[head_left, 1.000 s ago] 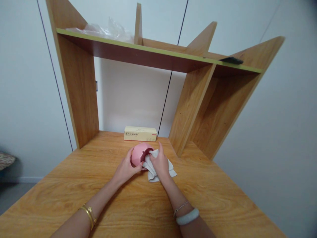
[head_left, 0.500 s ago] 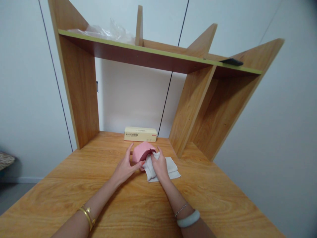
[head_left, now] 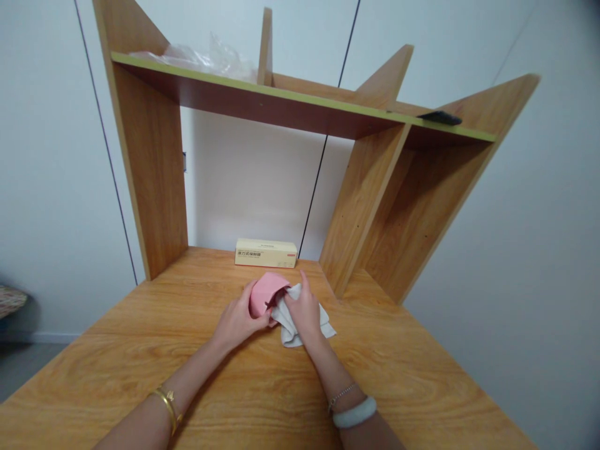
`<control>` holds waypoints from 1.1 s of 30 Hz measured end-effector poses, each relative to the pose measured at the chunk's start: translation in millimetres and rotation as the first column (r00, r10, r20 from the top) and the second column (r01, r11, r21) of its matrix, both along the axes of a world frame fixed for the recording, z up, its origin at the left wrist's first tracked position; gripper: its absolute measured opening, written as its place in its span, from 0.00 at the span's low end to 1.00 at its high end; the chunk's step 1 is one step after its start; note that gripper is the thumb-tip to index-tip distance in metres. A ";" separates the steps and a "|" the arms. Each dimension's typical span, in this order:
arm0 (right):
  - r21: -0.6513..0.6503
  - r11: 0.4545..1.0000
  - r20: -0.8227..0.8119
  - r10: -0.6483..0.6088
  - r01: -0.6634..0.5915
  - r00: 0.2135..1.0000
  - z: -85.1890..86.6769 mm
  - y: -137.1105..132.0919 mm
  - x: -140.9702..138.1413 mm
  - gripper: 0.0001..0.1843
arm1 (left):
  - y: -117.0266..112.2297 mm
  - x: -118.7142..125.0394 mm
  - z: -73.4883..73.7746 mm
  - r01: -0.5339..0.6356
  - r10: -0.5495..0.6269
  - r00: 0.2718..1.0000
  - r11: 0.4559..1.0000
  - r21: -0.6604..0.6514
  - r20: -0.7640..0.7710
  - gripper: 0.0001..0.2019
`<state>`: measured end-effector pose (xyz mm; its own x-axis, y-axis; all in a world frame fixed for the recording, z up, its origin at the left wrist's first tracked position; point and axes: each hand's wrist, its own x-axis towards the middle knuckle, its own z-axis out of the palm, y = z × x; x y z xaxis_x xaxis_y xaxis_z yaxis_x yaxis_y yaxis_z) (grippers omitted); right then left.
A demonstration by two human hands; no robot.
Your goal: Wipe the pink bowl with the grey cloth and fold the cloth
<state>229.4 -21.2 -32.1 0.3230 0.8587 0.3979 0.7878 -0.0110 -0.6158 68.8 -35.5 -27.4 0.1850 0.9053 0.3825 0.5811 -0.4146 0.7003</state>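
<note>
Dead centre of the wooden desk (head_left: 140, 350), the left hand (head_left: 237, 322) cups a pink bowl (head_left: 265, 290) tipped on its side, with the mouth turned toward three o'clock and the fingers wrapped round its outer wall. From the three o'clock side the right hand (head_left: 302, 311) comes in, fingers bunched on a white cloth (head_left: 300, 322) and pushing a wad of it against the bowl's rim and dark inside. The rest of the cloth trails out flat on the desk toward four o'clock, under and just beyond the wrist. So the wipe looks well in hand: cloth and bowl are in contact at the opening, and the bowl is held off its base for it. How much of the inside is already cleaned, I cannot tell, since the hand and cloth cover the mouth. By my reading, what is left is the rest of the inner wall and perhaps the outside, which looks plain pink and shows no cloth on it. At twelve o'clock, near the bowl but apart from it, a long cream box (head_left: 265, 253) lies against the wall under the shelf unit (head_left: 150, 187), with crumpled clear plastic (head_left: 206, 56) up top at eleven o'clock.
</note>
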 end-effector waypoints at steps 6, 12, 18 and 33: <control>-0.019 1.000 0.033 0.023 -0.023 0.999 2.3 -4.0 2.3 0.35 | -6.2 -0.8 5.9 0.027 -0.024 0.995 0.999 0.024 -0.099 0.36; 0.096 0.989 -0.246 0.134 -0.113 0.960 -9.3 3.5 -1.1 0.31 | -2.0 -3.2 3.8 0.042 -0.043 0.998 0.999 0.024 0.035 0.35; 0.199 0.956 -0.433 0.284 -0.216 0.856 -18.1 9.6 -8.8 0.20 | 2.6 2.9 -4.7 0.185 -0.202 0.939 0.979 0.088 0.277 0.40; -0.069 0.997 0.098 0.025 -0.018 0.995 4.2 -5.6 0.7 0.34 | -4.5 -1.0 4.2 0.023 -0.022 0.999 0.999 0.034 -0.035 0.33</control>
<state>230.1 -26.8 -27.9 0.2663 0.8911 0.3673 0.8454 -0.0329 -0.5331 67.8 -40.0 -23.2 0.2184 0.8871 0.4065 0.5950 -0.4513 0.6651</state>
